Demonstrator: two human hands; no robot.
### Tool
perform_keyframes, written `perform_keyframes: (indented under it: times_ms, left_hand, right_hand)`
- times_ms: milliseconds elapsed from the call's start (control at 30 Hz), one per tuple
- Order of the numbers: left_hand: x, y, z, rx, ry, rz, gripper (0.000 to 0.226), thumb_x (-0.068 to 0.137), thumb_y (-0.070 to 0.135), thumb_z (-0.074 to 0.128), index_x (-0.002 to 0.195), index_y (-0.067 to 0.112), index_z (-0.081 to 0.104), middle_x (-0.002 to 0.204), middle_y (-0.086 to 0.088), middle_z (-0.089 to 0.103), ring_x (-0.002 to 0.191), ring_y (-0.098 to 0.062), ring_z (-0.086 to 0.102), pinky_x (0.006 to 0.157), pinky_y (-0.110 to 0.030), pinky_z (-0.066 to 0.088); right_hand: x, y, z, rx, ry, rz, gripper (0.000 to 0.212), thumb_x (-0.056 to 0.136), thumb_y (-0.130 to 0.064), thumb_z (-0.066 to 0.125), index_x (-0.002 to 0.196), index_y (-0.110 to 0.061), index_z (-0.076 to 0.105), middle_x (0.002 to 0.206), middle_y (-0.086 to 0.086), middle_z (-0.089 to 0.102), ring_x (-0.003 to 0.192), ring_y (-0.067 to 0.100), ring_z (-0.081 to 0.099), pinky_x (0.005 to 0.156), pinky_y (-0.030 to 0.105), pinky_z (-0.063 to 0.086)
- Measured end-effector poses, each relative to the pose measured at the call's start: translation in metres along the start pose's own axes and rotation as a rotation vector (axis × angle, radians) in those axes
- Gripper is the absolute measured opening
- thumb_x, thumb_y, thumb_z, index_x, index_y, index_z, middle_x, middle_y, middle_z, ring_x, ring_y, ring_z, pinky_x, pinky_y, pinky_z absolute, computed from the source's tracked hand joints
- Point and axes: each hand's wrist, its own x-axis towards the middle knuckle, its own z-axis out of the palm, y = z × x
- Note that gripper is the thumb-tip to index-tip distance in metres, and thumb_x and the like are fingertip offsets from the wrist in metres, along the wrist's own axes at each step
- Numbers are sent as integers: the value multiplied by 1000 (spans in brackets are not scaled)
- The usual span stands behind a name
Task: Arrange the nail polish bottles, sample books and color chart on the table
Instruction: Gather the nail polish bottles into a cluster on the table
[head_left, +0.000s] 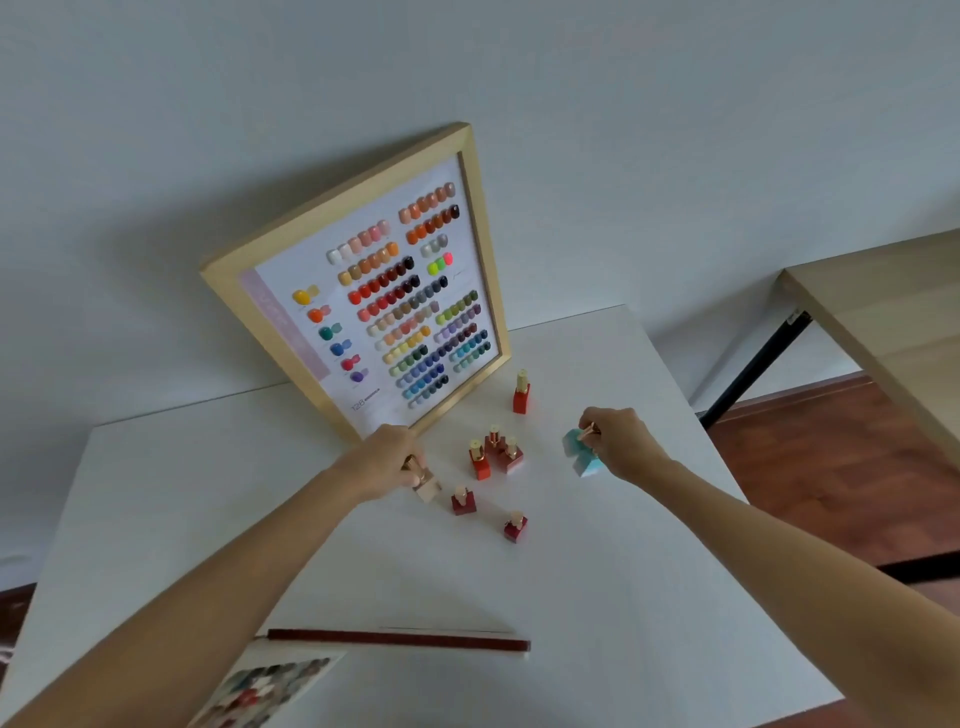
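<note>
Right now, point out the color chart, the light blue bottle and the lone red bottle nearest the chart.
color chart (470, 171): head view, wooden frame.
light blue bottle (584, 462): head view, body.
lone red bottle (520, 399): head view, body.

Head view — close above, facing down at the white table (597, 597)

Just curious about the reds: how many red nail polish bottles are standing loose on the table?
6: one near the color chart, three clustered centrally, two nearer. Each hand holds other-colored bottles.
</note>
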Motion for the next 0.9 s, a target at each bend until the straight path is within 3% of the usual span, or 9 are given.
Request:
perform_keyframes:
  times_ms: [200, 300, 533, 733, 900]
  left_hand:
    - [-11, 59, -49, 6, 143, 55, 30, 77, 20, 76, 106, 16, 71, 99, 1, 63, 87, -10, 58, 78, -18, 43]
    - [-1, 103, -60, -29, 161, 133, 31, 77, 20, 77, 107, 17, 71, 101, 2, 61, 90, -11, 60, 78, -20, 48]
    - [67, 204, -9, -9, 3, 281, 26, 82, 16, 71, 108, 12, 69, 108, -5, 60, 96, -18, 59, 87, -30, 50]
    - [114, 251, 38, 53, -94, 301, 25, 83, 6, 67, 107, 5, 69, 112, -12, 60, 99, -28, 61, 91, -38, 51]
    - [134, 271, 62, 61, -98, 292, 25, 82, 4, 65, 107, 5, 69, 116, -12, 60, 102, -30, 61, 93, -39, 51]
  right_hand:
    - [-9, 56, -51, 8, 41, -16, 14, 90, -10, 54, 100, -10, 64, 93, 14, 68, 78, 28, 60, 69, 35, 51]
    - [-11, 78, -68, 10, 41, -10, 15, 91, -11, 55, 102, -9, 64, 94, 15, 67, 77, 26, 61, 67, 31, 52]
    - [-20, 111, -84, 16, 41, 20, 17, 91, -13, 56, 105, -8, 64, 96, 15, 68, 74, 22, 57, 62, 26, 45]
    - [-19, 123, -84, 60, 29, 50, 19, 91, -11, 54, 106, -7, 64, 101, 16, 68, 86, 29, 63, 77, 41, 56]
    - [-16, 130, -78, 87, 16, 67, 18, 92, -12, 54, 107, -10, 63, 103, 14, 68, 87, 28, 64, 80, 41, 57]
